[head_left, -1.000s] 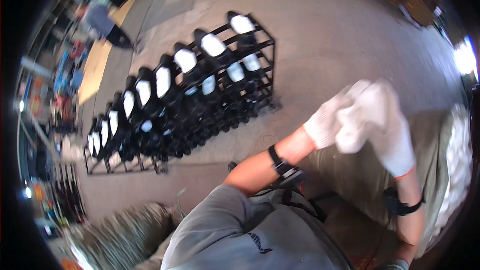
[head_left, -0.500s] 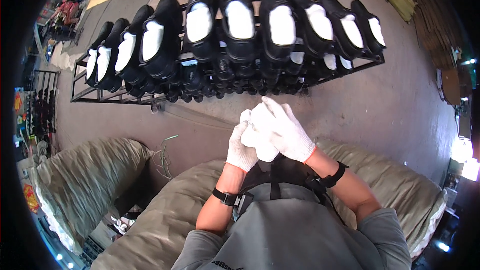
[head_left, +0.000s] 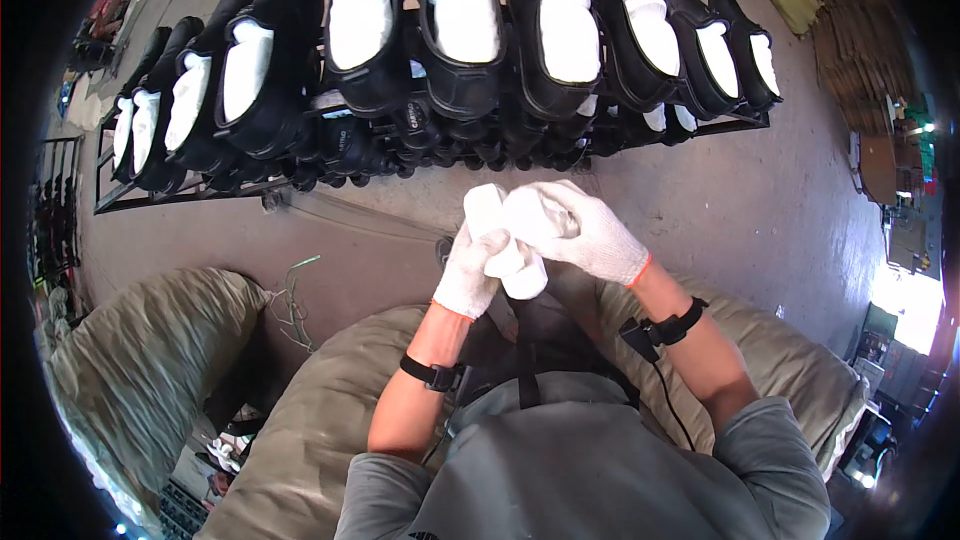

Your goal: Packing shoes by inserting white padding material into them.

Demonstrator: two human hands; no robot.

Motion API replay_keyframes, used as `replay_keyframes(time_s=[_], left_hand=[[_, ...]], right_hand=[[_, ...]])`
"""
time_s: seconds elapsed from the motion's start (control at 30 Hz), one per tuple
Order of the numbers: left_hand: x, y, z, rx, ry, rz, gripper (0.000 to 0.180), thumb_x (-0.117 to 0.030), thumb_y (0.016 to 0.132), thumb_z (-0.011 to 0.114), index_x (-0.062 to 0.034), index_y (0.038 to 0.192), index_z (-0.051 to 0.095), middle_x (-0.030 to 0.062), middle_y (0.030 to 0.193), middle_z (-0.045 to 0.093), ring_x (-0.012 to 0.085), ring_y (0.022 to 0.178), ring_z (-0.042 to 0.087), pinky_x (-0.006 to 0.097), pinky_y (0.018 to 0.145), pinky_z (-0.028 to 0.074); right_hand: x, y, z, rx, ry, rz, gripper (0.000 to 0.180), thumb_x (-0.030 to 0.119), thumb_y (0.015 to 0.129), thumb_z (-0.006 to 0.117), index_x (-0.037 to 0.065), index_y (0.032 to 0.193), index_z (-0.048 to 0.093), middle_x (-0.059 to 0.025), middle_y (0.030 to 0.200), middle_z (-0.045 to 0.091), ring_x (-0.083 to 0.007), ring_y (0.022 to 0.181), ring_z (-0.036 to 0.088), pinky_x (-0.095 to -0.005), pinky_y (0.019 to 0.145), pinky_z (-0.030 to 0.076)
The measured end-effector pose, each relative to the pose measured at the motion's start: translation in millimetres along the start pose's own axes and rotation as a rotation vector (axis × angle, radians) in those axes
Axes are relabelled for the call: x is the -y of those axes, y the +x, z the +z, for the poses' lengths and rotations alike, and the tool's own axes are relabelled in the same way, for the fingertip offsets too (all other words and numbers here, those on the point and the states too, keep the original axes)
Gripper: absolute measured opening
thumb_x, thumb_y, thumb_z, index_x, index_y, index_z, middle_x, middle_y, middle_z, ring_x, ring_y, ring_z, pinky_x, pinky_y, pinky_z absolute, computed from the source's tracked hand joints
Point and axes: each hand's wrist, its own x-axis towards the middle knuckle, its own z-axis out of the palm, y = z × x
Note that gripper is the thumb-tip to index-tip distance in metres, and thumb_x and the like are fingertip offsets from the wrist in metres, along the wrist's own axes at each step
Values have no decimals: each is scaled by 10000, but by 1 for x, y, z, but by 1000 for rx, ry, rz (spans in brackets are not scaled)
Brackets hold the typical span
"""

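Right now we have both hands up in front of our chest, each in a white knit glove with an orange cuff. Our left hand (head_left: 478, 275) is closed around a white wad of paper (head_left: 503, 240), gripping its lower part from the left, with the top of the wad sticking up above the glove. Our right hand (head_left: 590, 230) comes in from the right and folds over the same wad, fingers curled onto its upper side, so the two gloves touch each other around it. Both hands are shut on the wad; neither is spread wide. We wear a black strap on each wrist, and a thin cable runs down from the right one.

Beyond our hands, across a strip of bare concrete floor (head_left: 700, 180), stands a black metal rack (head_left: 740, 122) loaded with black shoes (head_left: 460, 30), toes toward us, most with white stuffing showing in their openings. More shoes sit on the lower tier, in shadow.

Below us, large olive sacks (head_left: 150, 360) bulge to the left and on both sides of our lap. A few green strands (head_left: 295, 290) lie on the floor just beside the left sack.
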Motion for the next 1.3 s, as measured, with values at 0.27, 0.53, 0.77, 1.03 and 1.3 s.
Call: replay_keyframes(time_s=[0.27, 0.53, 0.77, 1.03, 1.3], left_hand=[[17, 31, -11, -51, 419, 128, 662, -262, 854, 900, -74, 1423, 619, 38, 1270, 664, 196, 1213, 650, 384, 1086, 545], [-13, 106, 17, 162, 2028, 520, 722, -260, 646, 880, -94, 1324, 695, 240, 1692, 445, 483, 1207, 643, 586, 1016, 595], [-8, 127, 9, 2, 2226, 555, 736, -285, 637, 917, -93, 1319, 720, 136, 1447, 591, 395, 1202, 630, 524, 948, 572], [12, 130, 6, -103, 2221, 607, 693, -293, 640, 938, -92, 1269, 728, 117, 1387, 603, 361, 1172, 628, 495, 902, 556], [43, 133, -10, -277, 2081, 754, 672, -304, 582, 956, -114, 1190, 741, 104, 1356, 592, 344, 1107, 611, 477, 818, 512]], right_hand=[[-36, 11, -24, -107, -5, -110, 605, 27, 892, 831, 119, 1471, 684, -243, 1618, 489, -421, 1505, 544, -468, 1240, 492], [-92, 79, -57, -313, 418, -135, 414, 145, 960, 668, -50, 1321, 724, -170, 1174, 789, -237, 1076, 730, -376, 976, 567], [-89, 148, -28, -724, -122, -379, 268, 183, 965, 816, -65, 1045, 755, -129, 977, 804, -217, 840, 727, -378, 852, 574], [-106, 205, -30, -691, -1033, -394, 197, 231, 930, 666, 50, 907, 739, -164, 833, 736, -396, 788, 705, -481, 773, 546], [-76, 191, -20, -501, -771, -154, 255, 284, 913, 696, 82, 1052, 766, -177, 973, 752, -409, 981, 735, -519, 945, 553]])
